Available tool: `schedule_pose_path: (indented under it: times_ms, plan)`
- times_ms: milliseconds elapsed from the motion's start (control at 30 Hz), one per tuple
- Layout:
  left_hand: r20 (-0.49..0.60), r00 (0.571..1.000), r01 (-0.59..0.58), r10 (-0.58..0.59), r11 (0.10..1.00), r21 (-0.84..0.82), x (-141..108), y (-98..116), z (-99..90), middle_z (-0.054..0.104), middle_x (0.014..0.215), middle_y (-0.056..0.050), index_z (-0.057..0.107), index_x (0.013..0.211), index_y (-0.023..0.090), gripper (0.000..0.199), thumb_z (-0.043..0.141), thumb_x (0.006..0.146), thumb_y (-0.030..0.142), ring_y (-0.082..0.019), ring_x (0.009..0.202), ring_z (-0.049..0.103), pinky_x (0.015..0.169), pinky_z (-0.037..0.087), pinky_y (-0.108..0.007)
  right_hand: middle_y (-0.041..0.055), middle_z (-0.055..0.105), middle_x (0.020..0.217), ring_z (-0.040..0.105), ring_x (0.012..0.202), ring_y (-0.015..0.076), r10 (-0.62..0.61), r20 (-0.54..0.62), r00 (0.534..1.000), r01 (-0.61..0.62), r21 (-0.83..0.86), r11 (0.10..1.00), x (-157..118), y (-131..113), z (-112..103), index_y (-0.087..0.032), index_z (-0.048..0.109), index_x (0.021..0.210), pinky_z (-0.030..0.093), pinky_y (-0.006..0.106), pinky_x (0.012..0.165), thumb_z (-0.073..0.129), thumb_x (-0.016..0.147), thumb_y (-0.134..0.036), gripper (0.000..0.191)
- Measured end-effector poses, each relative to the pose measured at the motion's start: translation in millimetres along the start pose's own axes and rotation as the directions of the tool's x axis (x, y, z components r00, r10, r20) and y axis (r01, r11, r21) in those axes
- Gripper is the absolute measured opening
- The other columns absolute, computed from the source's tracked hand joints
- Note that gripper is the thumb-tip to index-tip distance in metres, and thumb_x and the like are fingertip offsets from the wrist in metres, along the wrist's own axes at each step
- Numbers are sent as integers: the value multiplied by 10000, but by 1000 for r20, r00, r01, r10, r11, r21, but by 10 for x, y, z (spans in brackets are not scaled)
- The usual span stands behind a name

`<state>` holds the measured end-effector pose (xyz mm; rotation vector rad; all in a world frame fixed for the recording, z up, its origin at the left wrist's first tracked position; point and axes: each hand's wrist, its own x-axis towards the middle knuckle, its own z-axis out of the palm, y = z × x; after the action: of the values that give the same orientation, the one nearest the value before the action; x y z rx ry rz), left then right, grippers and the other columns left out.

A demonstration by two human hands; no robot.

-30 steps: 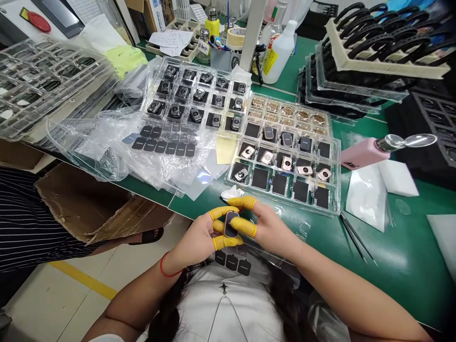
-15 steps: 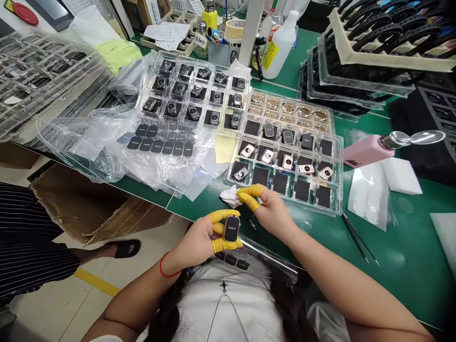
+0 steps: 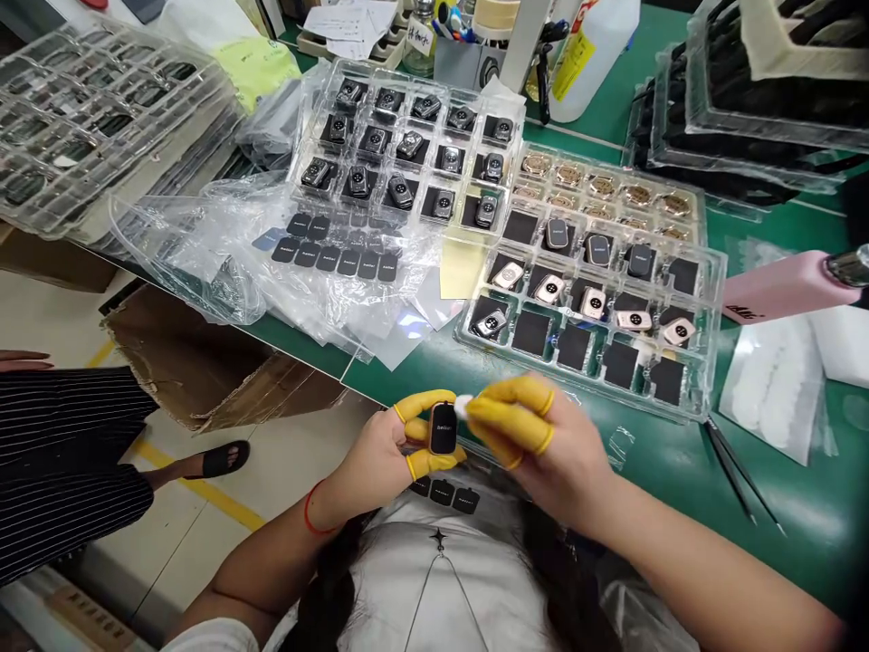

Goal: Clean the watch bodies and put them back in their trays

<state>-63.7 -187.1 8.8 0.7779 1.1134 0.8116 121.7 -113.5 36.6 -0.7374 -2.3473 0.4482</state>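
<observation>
Yellow finger covers are on the fingers of both hands. My left hand [image 3: 390,453] grips a small watch case [image 3: 444,428] by its edges, its black "hello!" face turned up. Close to the right edge of the case, my right hand [image 3: 536,435] pinches a small wad of white cloth [image 3: 463,407]; whether cloth and case touch I cannot tell. Beyond my hands is a clear tray [image 3: 716,353] with pink and silver watch cases and black pads in its compartments. Several black "hello!" films [image 3: 442,493] lie near my lap.
Behind stand a tray of dark watches [image 3: 299,181], plastic bags [image 3: 231,244] and a white bottle [image 3: 590,63]. At right are a pink bottle [image 3: 787,285], tweezers [image 3: 740,471] and stacked trays [image 3: 679,163]. A person's striped clothing [image 3: 61,471] shows at left.
My right hand has lifted the white cloth off the table and brought it beside the watch case. My left hand still holds the case. The view has shifted and moved closer.
</observation>
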Motion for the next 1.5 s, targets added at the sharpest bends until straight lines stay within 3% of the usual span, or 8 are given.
schedule_pose_path:
  times_ms: [167, 567, 733, 967, 1133, 1233, 1367, 1500]
  plan:
    - [-17, 995, -90, 97, 968, 232, 6, 10, 0, 720, 766, -1, 570, 1271, 197, 555, 746, 749, 268, -150, 735, 637, 686, 502, -217, 101, 634, 886, 525, 753, 189, -129, 56, 990, 130, -15, 991, -95, -234, 45, -130, 560, 1130, 485, 330, 645, 442, 929, -88, 237]
    - [-27, 993, -103, 114, 958, 268, 37, 18, -15, 720, 805, -13, 574, 1259, 186, 519, 719, 773, 295, -142, 725, 620, 673, 484, -209, 95, 622, 856, 510, 735, 184, -125, 75, 989, 126, -12, 992, -155, -219, 81, -135, 587, 1083, 470, 316, 613, 441, 917, -69, 231]
    - [8, 997, -82, 83, 970, 231, 53, 9, 3, 710, 756, 6, 568, 1268, 190, 546, 736, 756, 279, -132, 694, 610, 659, 478, -208, 125, 624, 874, 504, 755, 202, -94, 18, 995, 95, -59, 994, -157, -166, 106, -99, 586, 1089, 479, 343, 640, 482, 911, -84, 207]
    - [-28, 999, -45, 47, 997, 59, 63, 15, 7, 689, 727, 3, 588, 1234, 173, 593, 797, 690, 282, -118, 659, 597, 634, 479, -198, 63, 608, 810, 492, 709, 164, 20, 79, 997, -28, 95, 995, -274, -319, -58, -150, 604, 1010, 453, 290, 597, 539, 863, -22, 205]
    - [53, 999, 16, -10, 994, -109, 23, 42, 23, 737, 823, -24, 556, 1249, 198, 613, 803, 692, 267, -169, 796, 686, 771, 530, -264, 66, 589, 898, 491, 763, 160, 99, -1, 995, -98, 48, 994, -336, -270, -167, -161, 572, 1098, 460, 299, 658, 572, 855, -20, 281]
    - [55, 998, -9, 11, 999, -39, 7, 36, 40, 725, 782, 1, 568, 1248, 204, 582, 787, 712, 261, -145, 752, 670, 742, 525, -240, 81, 599, 919, 504, 786, 173, 5, 24, 1000, -5, 24, 1000, -315, -275, -132, -141, 571, 1125, 462, 317, 679, 530, 877, -35, 272]
    - [50, 994, -107, 99, 973, 206, 11, 29, 64, 701, 711, 18, 599, 1234, 200, 517, 752, 747, 283, -125, 662, 629, 625, 492, -197, 92, 621, 852, 520, 744, 193, -154, 105, 982, 156, -11, 988, -222, -252, -44, -124, 607, 1080, 468, 327, 639, 418, 924, -78, 249]
    - [79, 996, -40, 31, 992, 116, 13, 37, 82, 752, 823, -9, 576, 1254, 230, 546, 761, 743, 289, -170, 796, 698, 741, 539, -246, 69, 621, 874, 520, 741, 182, -11, 4, 1000, 12, -117, 993, -162, -81, -17, -197, 611, 1071, 470, 315, 630, 493, 924, -125, 202]
